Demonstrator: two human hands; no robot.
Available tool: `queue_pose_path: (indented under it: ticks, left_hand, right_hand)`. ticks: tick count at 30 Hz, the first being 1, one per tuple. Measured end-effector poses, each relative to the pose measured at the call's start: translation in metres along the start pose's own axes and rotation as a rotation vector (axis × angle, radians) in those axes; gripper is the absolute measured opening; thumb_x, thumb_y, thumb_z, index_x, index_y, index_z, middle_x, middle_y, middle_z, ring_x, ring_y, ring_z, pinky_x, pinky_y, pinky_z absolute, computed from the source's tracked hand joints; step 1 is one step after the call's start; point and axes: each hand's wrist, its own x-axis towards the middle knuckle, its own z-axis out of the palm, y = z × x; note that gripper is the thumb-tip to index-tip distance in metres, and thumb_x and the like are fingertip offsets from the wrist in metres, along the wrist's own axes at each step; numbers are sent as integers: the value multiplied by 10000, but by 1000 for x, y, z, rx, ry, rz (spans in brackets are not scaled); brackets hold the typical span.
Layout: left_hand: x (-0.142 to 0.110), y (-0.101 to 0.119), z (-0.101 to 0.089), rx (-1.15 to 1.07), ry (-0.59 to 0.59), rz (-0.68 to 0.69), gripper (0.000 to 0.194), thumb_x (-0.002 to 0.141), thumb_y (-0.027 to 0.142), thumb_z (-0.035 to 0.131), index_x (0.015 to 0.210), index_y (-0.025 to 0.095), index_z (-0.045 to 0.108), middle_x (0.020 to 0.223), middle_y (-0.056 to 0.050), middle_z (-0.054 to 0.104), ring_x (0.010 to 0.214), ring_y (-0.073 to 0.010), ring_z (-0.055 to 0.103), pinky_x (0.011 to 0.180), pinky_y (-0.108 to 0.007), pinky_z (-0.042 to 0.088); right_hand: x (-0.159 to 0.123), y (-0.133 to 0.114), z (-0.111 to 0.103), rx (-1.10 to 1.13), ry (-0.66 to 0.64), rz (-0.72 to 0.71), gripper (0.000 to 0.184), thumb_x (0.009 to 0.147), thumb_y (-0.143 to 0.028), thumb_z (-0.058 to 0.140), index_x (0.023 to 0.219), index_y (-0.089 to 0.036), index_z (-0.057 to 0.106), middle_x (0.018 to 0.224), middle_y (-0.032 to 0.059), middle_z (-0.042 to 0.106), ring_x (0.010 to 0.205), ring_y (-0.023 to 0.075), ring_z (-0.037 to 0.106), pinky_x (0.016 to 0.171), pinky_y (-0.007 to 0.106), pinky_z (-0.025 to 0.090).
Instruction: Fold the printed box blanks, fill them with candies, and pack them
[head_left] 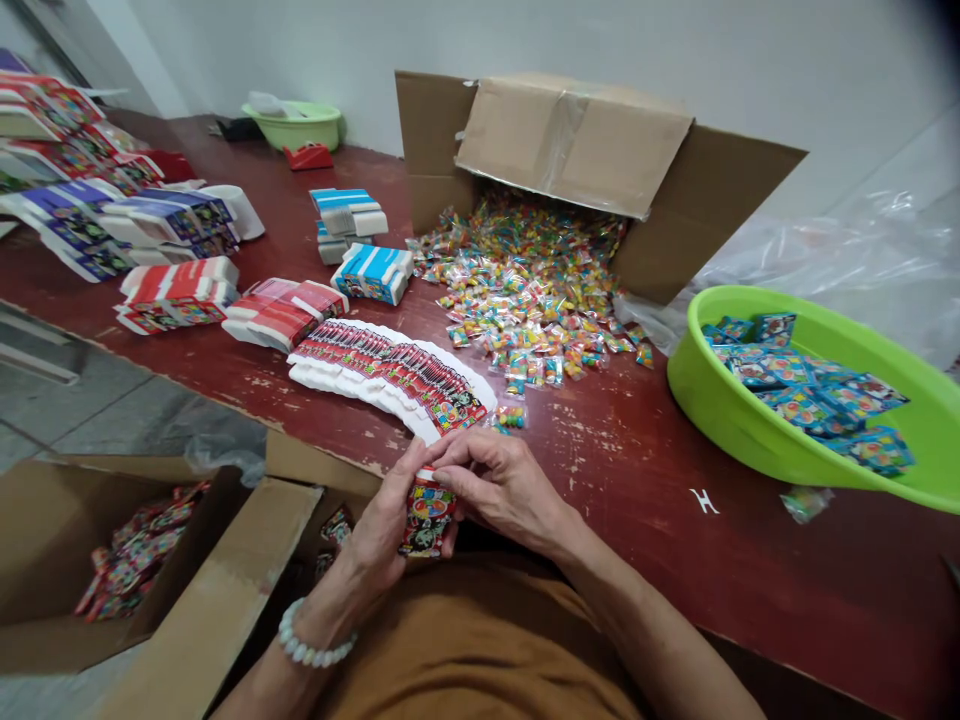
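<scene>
Close to my body, over the table's front edge, both hands are closed on a small red and black printed candy box [429,520]. My left hand [386,515] grips it along its left side. The fingers of my right hand [499,485] pinch at its top end, which shows a white strip. Just beyond my fingertips lies a fanned row of flat red printed boxes [390,365] with white flaps. A small clear packet of coloured candies [511,418] rests beside the row's right end.
A tipped cardboard box [574,140] spills many candy packets [532,290] onto the red table [615,450]. At right stands a green basin [787,450] with blue packs. Bundled boxes [180,290] are stacked at left. Below them an open carton [217,590] holds red packs.
</scene>
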Motion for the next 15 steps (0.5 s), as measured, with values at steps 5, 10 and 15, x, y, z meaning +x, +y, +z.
queue_pose_path:
  ticks: [5,10,15]
  left_hand:
    - [0,6,0,-15,81,1,569,807,438,679,1303,169,600,755,-30,715,376,-147,592,342,-247,490]
    - [-12,4,-24,167,175,164,562,825,465,653,1300,175,578,722,-12,698,439,-150,604,430,-246,502]
    - [-51,1,-84,620,525,341,516,842,564,640,1269,274,644,995,-56,732,906,-259,691,730,-313,558]
  right_hand:
    - [-12,11,18,-24,68,-9,135,947,-315,603,905,-226,696,971,48,663,912,174,638,854,328,520]
    - [-2,28,4,-339,36,-64,182,914,-289,657,1086,-244,696,1084,68,655,1030,208,615,930,366,488]
    - [30,46,-36,-860,251,154,391,925,-361,647,1259,-160,608,1185,152,642,1077,290,571,925,428,446]
